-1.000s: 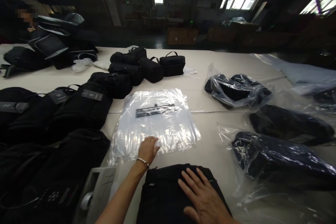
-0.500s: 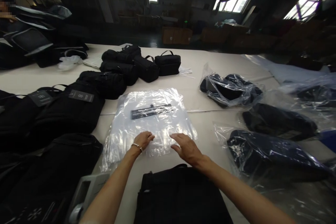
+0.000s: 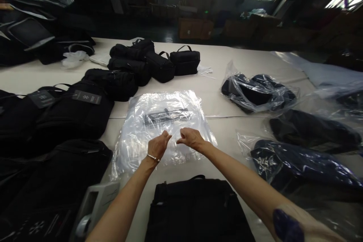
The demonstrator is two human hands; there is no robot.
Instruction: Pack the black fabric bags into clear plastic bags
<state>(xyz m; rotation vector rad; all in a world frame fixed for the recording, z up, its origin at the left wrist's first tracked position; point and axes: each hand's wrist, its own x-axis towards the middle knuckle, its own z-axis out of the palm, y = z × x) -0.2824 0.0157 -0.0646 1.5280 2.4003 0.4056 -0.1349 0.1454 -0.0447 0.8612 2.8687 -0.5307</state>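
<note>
Both hands are over a stack of clear plastic bags point(image 3: 136, 121) with a dark printed strip. My left hand point(image 3: 159, 144), a white bracelet at its wrist, is closed over the lower middle of the stack. Just to its right, my right hand point(image 3: 190, 138) has its fingers curled in and thumb pointing left. Fine plastic may be pinched in each hand, but it is too small to make out. A black backpack point(image 3: 198, 211) lies nearest me, below the hands.
Black bags with tags point(image 3: 76, 115) fill the left, beside a grey tape dispenser point(image 3: 99, 200). Small black cases point(image 3: 184, 62) stand behind the stack. Dark items wrapped in plastic point(image 3: 300, 162) lie at the right. Part of a person shows at the far left.
Both hands have moved forward over the plastic stack, and their fingers have curled closed. The view has shifted a little.
</note>
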